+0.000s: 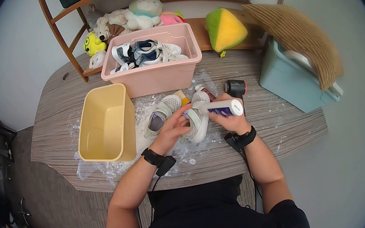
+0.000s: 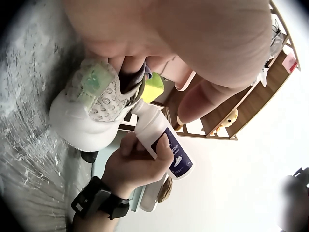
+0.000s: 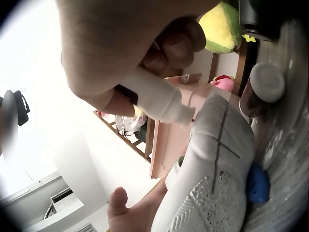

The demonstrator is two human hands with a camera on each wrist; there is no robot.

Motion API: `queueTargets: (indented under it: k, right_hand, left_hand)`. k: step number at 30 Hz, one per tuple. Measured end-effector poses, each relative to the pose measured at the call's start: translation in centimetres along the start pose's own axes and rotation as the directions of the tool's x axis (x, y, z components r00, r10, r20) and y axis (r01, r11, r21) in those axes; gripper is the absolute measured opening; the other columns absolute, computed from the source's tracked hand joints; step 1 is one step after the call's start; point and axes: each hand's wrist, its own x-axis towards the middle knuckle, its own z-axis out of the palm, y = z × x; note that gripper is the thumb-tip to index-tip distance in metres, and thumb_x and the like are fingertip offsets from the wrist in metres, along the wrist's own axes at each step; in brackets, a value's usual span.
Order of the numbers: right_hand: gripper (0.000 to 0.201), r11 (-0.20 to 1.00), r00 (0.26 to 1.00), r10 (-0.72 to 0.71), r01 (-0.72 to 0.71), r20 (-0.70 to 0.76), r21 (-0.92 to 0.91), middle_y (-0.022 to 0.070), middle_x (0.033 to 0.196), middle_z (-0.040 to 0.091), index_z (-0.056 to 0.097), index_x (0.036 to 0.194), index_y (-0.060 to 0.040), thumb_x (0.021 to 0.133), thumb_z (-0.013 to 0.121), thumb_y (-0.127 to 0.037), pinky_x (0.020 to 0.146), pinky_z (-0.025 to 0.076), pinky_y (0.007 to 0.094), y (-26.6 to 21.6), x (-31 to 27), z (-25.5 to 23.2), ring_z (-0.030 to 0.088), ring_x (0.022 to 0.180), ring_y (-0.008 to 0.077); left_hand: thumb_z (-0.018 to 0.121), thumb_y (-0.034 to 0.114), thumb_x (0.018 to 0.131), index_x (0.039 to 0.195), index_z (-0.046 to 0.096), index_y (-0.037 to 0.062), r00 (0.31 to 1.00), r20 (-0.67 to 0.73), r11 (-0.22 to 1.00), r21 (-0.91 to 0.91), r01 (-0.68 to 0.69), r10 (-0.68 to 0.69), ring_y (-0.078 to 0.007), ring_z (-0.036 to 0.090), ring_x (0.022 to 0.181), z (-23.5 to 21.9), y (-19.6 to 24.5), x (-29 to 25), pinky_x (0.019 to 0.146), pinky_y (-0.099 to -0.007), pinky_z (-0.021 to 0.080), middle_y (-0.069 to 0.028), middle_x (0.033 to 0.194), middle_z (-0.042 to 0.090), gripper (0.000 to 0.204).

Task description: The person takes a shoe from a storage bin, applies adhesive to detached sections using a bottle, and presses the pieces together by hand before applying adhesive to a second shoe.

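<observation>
A pale sneaker with a white sole and light green trim is tilted up on the table. My left hand holds it, with fingers reaching into its opening in the left wrist view and the thumb apart from it. My right hand grips a white squeeze bottle with a dark purple label. The bottle's narrow tip points at the sneaker's upper. The matching sneaker lies just left of my left hand. In the right wrist view, the held sneaker's patterned sole faces the camera.
White residue marks the wood-grain table. A yellow bin stands left, a pink bin of shoes behind, a blue bin right. Near the sneakers lie a dark red bottle and a black device. A shelf holds plush toys.
</observation>
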Motion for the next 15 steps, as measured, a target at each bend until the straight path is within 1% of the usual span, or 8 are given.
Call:
queueTargets:
  k: [3,4,5,7,9,12,14,15]
  right_hand:
    - [0.024,0.999,0.999,0.039,-0.039,0.006,0.009,0.0067,0.082,0.069,0.07,0.091,0.0027,0.074,0.084,-0.008,0.066,0.052,0.0281,-0.6,-0.1,0.7,0.063,0.07,0.0126]
    - [0.025,0.998,0.996,-0.068,0.068,-0.06,-0.008,0.0065,0.082,0.068,0.068,0.092,0.0024,0.075,0.084,-0.007,0.066,0.052,0.0277,-0.8,0.3,1.0,0.063,0.071,0.0121]
    - [0.025,0.997,0.995,-0.071,0.071,-0.063,-0.009,0.0065,0.082,0.068,0.068,0.092,0.0024,0.075,0.084,-0.007,0.066,0.052,0.0277,-0.8,0.5,1.0,0.063,0.071,0.0121]
    - [0.022,0.997,0.987,-0.017,0.005,-0.157,-0.075,0.0094,0.082,0.07,0.068,0.093,0.0015,0.078,0.082,-0.007,0.065,0.053,0.0279,-0.8,0.3,0.9,0.066,0.071,0.0138]
    - [0.023,0.996,0.984,-0.006,-0.009,-0.176,-0.085,0.0098,0.082,0.07,0.068,0.094,0.0015,0.077,0.083,-0.006,0.066,0.053,0.028,-0.4,0.1,0.5,0.066,0.071,0.0135]
    - [0.025,0.994,0.984,-0.101,0.095,-0.144,-0.053,0.0094,0.082,0.07,0.068,0.094,0.0017,0.077,0.084,-0.008,0.065,0.054,0.0276,-0.3,0.2,0.0,0.066,0.07,0.0127]
    - [0.026,0.986,0.979,-0.156,0.146,-0.131,-0.082,0.0093,0.082,0.07,0.068,0.094,0.0017,0.077,0.084,-0.008,0.064,0.054,0.0276,-0.2,0.1,0.1,0.066,0.07,0.0127]
    - [0.026,0.975,0.971,-0.208,0.195,-0.115,-0.108,0.0091,0.082,0.07,0.067,0.094,0.0016,0.078,0.085,-0.008,0.064,0.054,0.0276,-0.2,-0.1,0.3,0.066,0.07,0.0128]
  left_hand:
    - [0.066,0.011,0.083,0.158,0.027,-0.0018,1.0,-0.002,1.0,0.013,-0.006,0.006,-0.0253,0.041,0.144,0.3,0.3,-0.1,0.121,-0.0363,0.025,-0.0158,0.154,0.044,0.086]
    - [0.066,0.012,0.083,0.158,0.027,-0.0018,1.0,-0.001,1.0,0.023,-0.009,0.009,-0.0252,0.04,0.144,0.3,0.3,-0.2,0.121,-0.0364,0.025,-0.0154,0.155,0.043,0.086]
    - [0.066,0.012,0.083,0.159,0.026,-0.0018,1.0,0.001,0.999,0.033,-0.011,0.011,-0.0252,0.04,0.144,0.3,0.3,-0.1,0.121,-0.0364,0.025,-0.0149,0.155,0.043,0.087]
    - [0.067,0.012,0.082,0.158,0.027,-0.0019,1.0,0.008,0.998,0.058,-0.029,0.029,-0.025,0.039,0.145,0.2,0.3,0.0,0.122,-0.0365,0.023,-0.0149,0.155,0.042,0.087]
    - [0.068,0.012,0.082,0.158,0.027,-0.002,0.999,0.011,0.996,0.081,-0.047,0.046,-0.0247,0.039,0.145,0.3,0.0,-0.2,0.122,-0.0367,0.022,-0.0148,0.156,0.041,0.088]
    - [0.069,0.01,0.081,0.159,0.027,-0.0011,0.994,0.033,0.977,0.183,-0.113,0.108,-0.0229,0.039,0.145,1.0,0.4,-0.4,0.12,-0.0368,0.029,-0.0134,0.154,0.043,0.089]
    - [0.068,0.005,0.083,0.159,0.03,0.003,0.998,-0.009,0.971,0.232,-0.06,0.064,-0.0218,0.051,0.133,2.2,1.0,-1.0,0.107,-0.0347,0.046,-0.0156,0.15,0.047,0.085]
    - [0.068,0.005,0.083,0.159,0.03,0.003,0.998,-0.011,0.972,0.229,-0.055,0.059,-0.0218,0.051,0.133,2.5,1.1,-1.2,0.107,-0.0347,0.046,-0.0156,0.15,0.047,0.085]
